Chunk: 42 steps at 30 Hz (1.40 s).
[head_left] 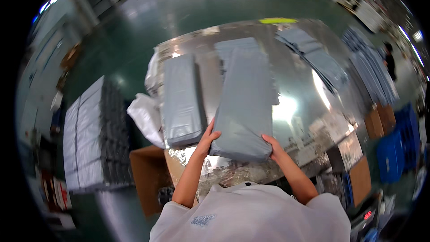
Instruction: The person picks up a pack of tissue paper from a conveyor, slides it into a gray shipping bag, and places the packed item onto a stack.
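A long grey plastic-wrapped package [245,103] lies lengthwise in front of me, its near end at the table's front edge. My left hand [208,140] grips its near left side, thumb on top and the other fingers hidden beneath. On the near right corner, my right hand [274,148] is closed in the same way. To the left rests a similar grey package [182,98], which neither hand touches. Partly covered by the held package's far end is a grey flat stack [237,44]. Farther right lie folded grey plastic bags [313,54].
The shiny metal-topped table [291,121] is worn along its front. A tall strapped grey stack [92,139] stands at left, beside a white bag [145,114] and an open cardboard box [145,170]. At right are more grey bundles [369,67] and blue crates [394,152].
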Tool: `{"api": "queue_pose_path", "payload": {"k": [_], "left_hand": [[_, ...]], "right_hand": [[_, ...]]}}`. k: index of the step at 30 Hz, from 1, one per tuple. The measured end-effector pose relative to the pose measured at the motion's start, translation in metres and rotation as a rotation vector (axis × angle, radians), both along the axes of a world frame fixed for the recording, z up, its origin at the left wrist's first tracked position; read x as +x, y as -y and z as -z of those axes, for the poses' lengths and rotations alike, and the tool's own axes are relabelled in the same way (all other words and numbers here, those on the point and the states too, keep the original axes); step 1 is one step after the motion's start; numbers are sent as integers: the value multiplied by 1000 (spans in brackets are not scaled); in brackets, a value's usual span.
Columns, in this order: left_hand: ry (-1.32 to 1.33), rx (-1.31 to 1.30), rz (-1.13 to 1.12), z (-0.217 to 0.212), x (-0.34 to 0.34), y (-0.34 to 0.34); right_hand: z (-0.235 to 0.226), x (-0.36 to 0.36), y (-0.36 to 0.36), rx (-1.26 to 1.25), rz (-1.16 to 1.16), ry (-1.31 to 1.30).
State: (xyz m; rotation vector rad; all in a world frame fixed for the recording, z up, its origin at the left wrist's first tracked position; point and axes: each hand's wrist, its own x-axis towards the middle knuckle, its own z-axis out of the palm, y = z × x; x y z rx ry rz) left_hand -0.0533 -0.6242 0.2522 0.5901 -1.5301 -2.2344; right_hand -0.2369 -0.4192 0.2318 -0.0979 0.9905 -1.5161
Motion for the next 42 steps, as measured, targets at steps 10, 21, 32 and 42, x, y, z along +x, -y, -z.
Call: {"api": "queue_pose_path", "payload": {"k": [10, 21, 32, 42], "left_hand": [[-37, 90, -450, 1, 142, 105], [-43, 179, -1107, 180, 193, 157], [326, 341, -191, 245, 124, -78], [440, 204, 320, 181, 19, -93]], "right_hand": [[-30, 82, 185, -153, -221, -271], [97, 127, 260, 29, -123, -156], [213, -12, 18, 639, -534, -166], [209, -135, -98, 713, -24, -508]]}}
